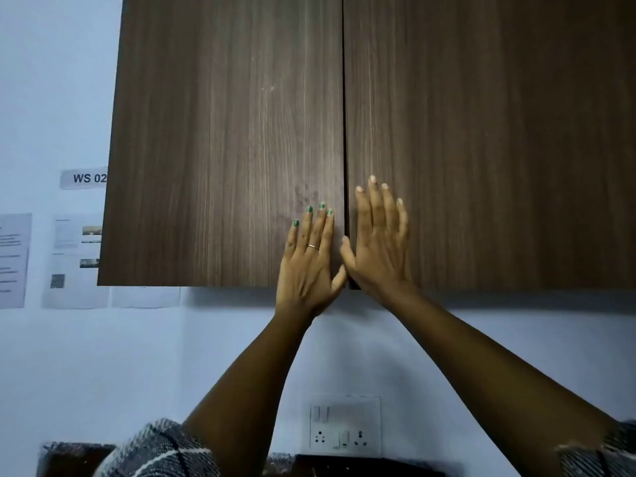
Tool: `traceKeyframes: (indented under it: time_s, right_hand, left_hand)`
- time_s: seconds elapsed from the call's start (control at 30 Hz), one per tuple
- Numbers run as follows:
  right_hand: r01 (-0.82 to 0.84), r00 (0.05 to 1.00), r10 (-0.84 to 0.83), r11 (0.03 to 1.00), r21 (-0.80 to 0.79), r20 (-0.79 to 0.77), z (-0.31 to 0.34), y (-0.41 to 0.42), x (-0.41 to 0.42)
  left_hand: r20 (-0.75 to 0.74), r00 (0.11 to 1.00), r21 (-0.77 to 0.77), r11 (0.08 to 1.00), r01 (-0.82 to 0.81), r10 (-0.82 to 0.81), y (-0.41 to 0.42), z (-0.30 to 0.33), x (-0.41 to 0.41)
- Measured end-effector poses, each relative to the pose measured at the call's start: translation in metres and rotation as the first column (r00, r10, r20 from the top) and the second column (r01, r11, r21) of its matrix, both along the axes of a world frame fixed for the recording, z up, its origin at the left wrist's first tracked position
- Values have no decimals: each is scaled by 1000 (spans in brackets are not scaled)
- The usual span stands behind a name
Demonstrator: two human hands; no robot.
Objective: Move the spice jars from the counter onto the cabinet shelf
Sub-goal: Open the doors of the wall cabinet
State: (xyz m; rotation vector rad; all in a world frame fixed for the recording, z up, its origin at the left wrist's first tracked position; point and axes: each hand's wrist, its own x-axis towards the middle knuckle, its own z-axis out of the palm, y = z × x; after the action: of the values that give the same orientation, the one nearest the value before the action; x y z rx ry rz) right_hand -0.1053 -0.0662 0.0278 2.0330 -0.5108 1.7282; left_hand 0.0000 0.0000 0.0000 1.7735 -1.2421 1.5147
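A dark wood wall cabinet fills the upper view, both doors closed. My left hand (311, 259) lies flat on the left door (220, 139) near its lower inner corner, fingers straight, a ring on one finger. My right hand (378, 242) lies flat on the right door (481, 132) just across the centre seam, with its thumb at the gap between the doors. No spice jars are in view, and the shelf is hidden behind the doors.
A white switch and socket plate (345, 426) sits on the pale wall below the cabinet. Printed sheets (74, 261) and a "WS 02" label (84, 178) hang on the wall at left. A dark counter edge (371, 466) shows at the bottom.
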Motion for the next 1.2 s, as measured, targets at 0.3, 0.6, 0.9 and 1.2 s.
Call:
traceKeyframes:
  time_s: [0.3,0.6,0.9,1.2]
  right_hand:
    - [85,995,-89,990,116,33,24,0,37]
    - [46,991,-90,927,373,101,20,-24,46]
    - [88,993,-111,926,367,40,23,-8,55]
    - [111,988,-137,950,292,69,13,13,29]
  left_hand:
    - [-286,925,-90,969,232,-248,-44,-11,13]
    - [-302,888,-166,936,309,-347,-68,-21,12]
    - [-318,857,-130,914,385,-406,-65,-35,5]
    - [-237,635,-421,667,615,-735,-54,-50,-40]
